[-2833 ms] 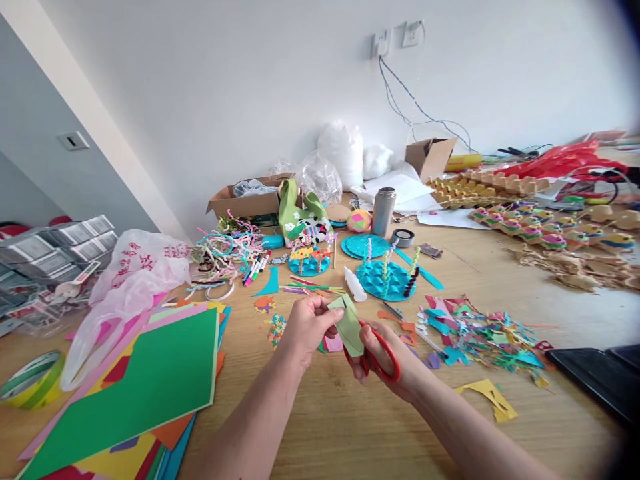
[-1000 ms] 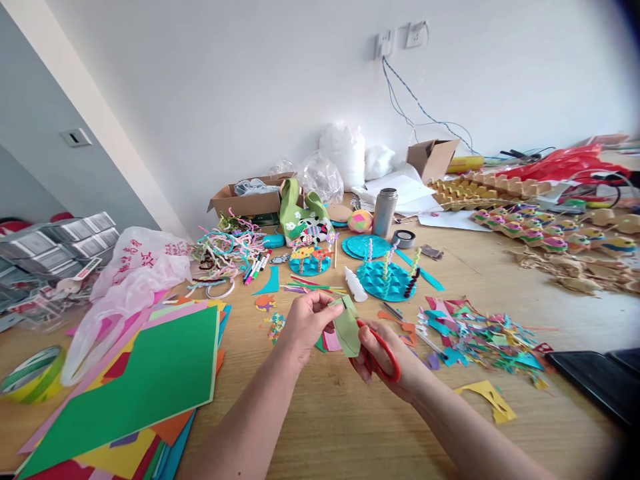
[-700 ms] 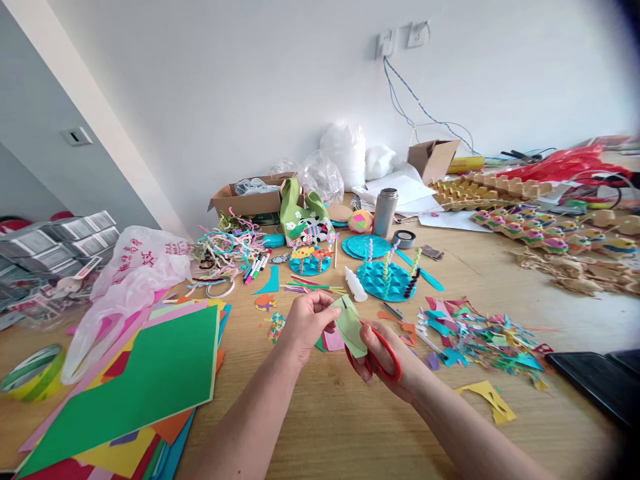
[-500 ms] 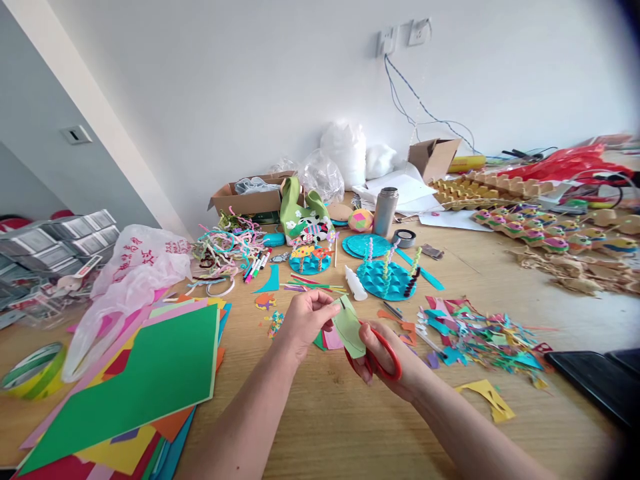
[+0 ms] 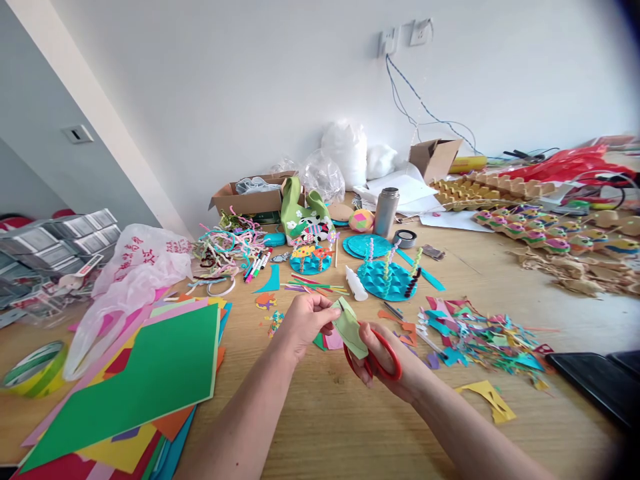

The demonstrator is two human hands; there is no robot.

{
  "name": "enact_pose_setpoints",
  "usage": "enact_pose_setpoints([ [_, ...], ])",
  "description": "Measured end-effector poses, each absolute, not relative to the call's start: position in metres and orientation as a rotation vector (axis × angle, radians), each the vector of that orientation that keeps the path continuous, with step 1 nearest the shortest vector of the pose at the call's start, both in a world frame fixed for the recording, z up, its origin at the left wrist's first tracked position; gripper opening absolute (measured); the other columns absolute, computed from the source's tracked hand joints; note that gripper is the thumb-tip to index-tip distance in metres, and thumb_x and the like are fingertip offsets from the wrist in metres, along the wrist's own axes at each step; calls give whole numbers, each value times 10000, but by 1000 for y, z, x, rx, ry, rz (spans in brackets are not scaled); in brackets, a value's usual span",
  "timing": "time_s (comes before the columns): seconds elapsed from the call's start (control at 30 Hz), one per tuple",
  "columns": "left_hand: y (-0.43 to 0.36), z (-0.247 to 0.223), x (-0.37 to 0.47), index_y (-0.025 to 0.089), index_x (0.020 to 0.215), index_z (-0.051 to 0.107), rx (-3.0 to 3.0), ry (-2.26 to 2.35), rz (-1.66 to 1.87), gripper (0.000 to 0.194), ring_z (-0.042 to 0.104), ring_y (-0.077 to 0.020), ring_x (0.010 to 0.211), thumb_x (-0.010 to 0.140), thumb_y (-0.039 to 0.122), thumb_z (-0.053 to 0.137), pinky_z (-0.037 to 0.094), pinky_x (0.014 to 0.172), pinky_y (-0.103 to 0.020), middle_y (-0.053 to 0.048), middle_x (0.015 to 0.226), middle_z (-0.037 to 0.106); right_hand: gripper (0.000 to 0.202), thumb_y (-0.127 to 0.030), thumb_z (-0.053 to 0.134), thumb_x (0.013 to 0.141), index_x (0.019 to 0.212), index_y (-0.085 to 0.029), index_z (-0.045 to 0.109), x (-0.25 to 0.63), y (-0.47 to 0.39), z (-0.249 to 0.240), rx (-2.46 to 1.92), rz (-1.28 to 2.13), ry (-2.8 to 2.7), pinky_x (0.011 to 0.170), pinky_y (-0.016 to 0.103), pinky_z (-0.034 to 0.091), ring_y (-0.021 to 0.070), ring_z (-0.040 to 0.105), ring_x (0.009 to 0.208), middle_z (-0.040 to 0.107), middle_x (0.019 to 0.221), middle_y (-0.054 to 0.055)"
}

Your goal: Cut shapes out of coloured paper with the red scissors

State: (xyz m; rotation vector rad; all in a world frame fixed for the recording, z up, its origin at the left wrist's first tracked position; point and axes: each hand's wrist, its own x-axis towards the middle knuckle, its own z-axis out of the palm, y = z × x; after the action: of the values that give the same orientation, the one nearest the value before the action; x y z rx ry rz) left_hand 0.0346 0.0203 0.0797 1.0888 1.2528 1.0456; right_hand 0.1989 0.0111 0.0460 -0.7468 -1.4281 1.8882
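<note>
My left hand (image 5: 311, 321) pinches the left edge of a small piece of light green paper (image 5: 349, 327) held above the table. A dark blade tip shows near the paper's top. My right hand (image 5: 387, 353) is wrapped round the red handles of a pair of scissors (image 5: 393, 360), just below and right of the paper; most of the blades are hidden behind it. Small pink and green paper pieces (image 5: 333, 342) lie under my hands. A white glue bottle (image 5: 356, 283) lies beyond them, beside a blue bumpy disc (image 5: 387, 279) with fuzzy stems standing on it.
Coloured sheets (image 5: 150, 360) are stacked at the left by a yellow-green tape roll (image 5: 35, 367). Paper scraps (image 5: 480, 333) are heaped at the right. Pipe cleaners (image 5: 230, 243), markers (image 5: 259, 263), a steel bottle (image 5: 387, 212) and egg trays (image 5: 500, 187) stand farther back.
The green paper has tilted slightly in my left hand, and the dark blade tip near its top has shifted a little. Both hands stay in almost the same place.
</note>
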Motion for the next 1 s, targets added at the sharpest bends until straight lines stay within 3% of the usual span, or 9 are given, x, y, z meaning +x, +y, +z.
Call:
enact_pose_setpoints([
  [0.33,21,78,34,105,712,645,1056,1237,1004,319,539,-96,532,609,384,760,446,561,-243,-33,630,614,623,-768,510,750,641,-155,496,199,11,47,-769,1893,-1452,401,193,359,72,472,380,519,509,-16],
  [0.73,22,77,33,103,702,642,1043,1245,985,298,542,-94,526,593,356,755,454,552,-237,-27,619,609,629,-795,554,682,690,-171,481,198,10,54,-878,1856,-1473,395,201,352,75,454,372,505,497,-41],
  [1.0,22,78,33,104,709,645,1020,1219,989,358,539,-98,539,559,397,786,449,562,-247,-37,648,619,622,-790,516,718,620,-177,473,199,11,49,-867,1835,-1489,389,205,335,71,440,365,488,470,-41],
])
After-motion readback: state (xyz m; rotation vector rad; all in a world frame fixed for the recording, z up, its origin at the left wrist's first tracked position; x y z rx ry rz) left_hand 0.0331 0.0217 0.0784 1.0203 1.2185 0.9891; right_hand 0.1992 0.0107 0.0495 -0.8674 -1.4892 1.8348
